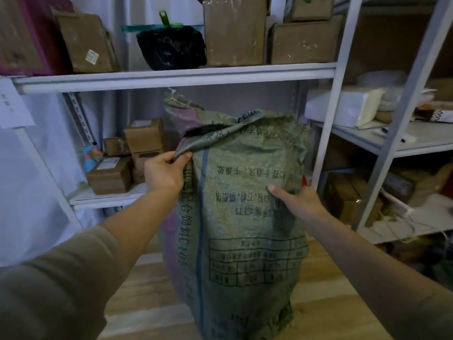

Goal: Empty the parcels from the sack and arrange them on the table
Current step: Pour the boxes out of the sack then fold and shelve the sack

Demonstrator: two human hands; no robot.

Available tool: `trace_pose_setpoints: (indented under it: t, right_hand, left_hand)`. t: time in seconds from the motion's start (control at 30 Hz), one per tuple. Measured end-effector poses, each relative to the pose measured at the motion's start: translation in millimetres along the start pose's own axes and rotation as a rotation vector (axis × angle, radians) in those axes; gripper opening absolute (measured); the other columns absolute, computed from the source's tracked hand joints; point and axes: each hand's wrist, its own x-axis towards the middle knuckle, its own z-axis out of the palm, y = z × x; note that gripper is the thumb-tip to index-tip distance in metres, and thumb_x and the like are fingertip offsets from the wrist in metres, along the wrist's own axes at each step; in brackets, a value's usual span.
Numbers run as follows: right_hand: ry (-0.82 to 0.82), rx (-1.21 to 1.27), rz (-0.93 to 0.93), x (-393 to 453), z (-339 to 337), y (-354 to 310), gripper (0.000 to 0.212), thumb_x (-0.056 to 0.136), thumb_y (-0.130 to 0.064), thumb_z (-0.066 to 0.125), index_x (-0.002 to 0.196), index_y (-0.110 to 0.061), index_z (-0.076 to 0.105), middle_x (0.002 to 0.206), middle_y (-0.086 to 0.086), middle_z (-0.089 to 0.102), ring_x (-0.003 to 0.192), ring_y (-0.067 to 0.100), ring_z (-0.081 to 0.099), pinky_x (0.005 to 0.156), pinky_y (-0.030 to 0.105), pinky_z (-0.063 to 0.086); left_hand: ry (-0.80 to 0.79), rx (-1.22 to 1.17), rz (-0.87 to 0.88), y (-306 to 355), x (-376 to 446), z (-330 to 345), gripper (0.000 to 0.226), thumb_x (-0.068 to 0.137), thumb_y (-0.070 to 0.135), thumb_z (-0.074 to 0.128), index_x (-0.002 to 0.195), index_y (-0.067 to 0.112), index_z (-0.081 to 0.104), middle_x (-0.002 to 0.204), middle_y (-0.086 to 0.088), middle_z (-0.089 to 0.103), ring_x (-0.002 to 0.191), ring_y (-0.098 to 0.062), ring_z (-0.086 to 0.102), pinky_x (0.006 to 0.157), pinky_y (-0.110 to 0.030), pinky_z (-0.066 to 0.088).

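The shelving filled the far side of the scene, loaded with cardboard boxes and a black bag; none of this was part of the job. The sack, green woven and printed, stood upright at centre on the wooden surface, bulging and apparently full. Its mouth at the top was folded over and only partly open. No parcels were out yet, so I judged the step in hand to be opening the sack.

My left hand had its grip closed on the folded lip of the mouth, on the left. My right hand held the sack's right side, thumb pressed on the near face; the fingers were hidden behind it.

The next move called for spreading the mouth wide, then tipping or reaching in.
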Motion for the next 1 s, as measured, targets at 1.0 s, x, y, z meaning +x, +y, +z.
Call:
trace_pose_setpoints:
  t: [1.0]
  right_hand:
    - [0.367,-0.059,-0.445,74,47,-136,0.027,0.098,-0.015,0.054,0.072,-0.021,0.051,0.084,0.012,0.067,0.073,0.036,0.069,0.068,0.052,0.061]
  left_hand:
    - [0.251,-0.358,-0.392,58,77,17,0.034,0.084,0.022,0.077,0.06,0.024,0.053,0.07,0.003,0.058,0.086,-0.024,0.062,0.093,-0.039,0.055]
